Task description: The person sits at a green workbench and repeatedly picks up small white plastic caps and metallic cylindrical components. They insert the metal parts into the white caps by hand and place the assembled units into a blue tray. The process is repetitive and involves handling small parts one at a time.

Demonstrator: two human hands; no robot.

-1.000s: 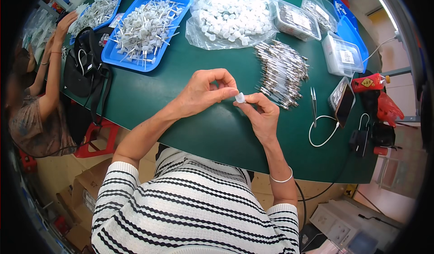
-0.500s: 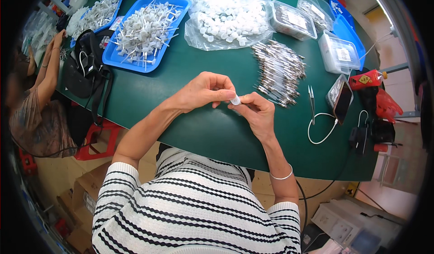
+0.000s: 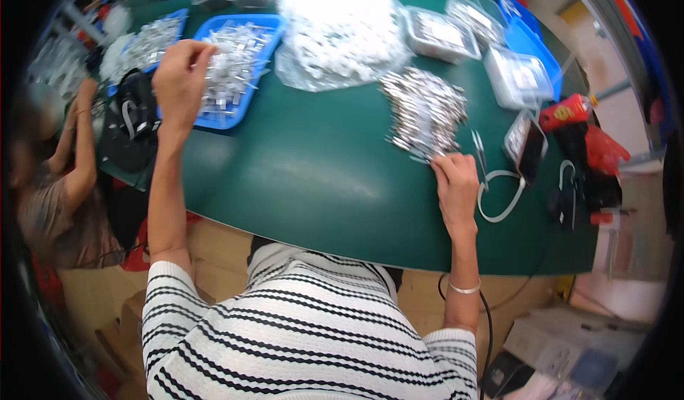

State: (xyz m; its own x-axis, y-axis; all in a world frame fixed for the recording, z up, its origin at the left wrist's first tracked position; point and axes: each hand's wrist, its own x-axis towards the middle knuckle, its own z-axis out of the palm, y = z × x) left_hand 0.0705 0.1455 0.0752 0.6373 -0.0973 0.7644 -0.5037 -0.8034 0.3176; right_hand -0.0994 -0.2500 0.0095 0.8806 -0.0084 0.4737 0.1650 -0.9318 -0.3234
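My left hand (image 3: pixel 179 79) is over the left part of a blue tray (image 3: pixel 276 29) heaped with white-capped stems (image 3: pixel 239 58). Its thumb and fingers are pinched together; whatever they hold is too blurred to make out. Off to the right, my right hand (image 3: pixel 457 183) reaches the near edge of a pile of thin metal-tipped rods (image 3: pixel 426 111). Its fingertips are closed at the end of one rod there. Behind the pile, to the left, a clear plastic bag (image 3: pixel 335 51) holds many small white caps.
Lidded clear boxes (image 3: pixel 519 78) stand at the back right. Tweezers (image 3: pixel 479 151), a white cable (image 3: pixel 502 218) and a phone (image 3: pixel 531 152) lie right of my right hand. A black bag (image 3: pixel 132 133) sits left of the tray. Another person (image 3: pixel 71 193) sits at far left.
My hands were together at the middle, holding a small white cap. They have parted: the left went to the blue tray, the right to the rod pile. The view has shifted slightly.
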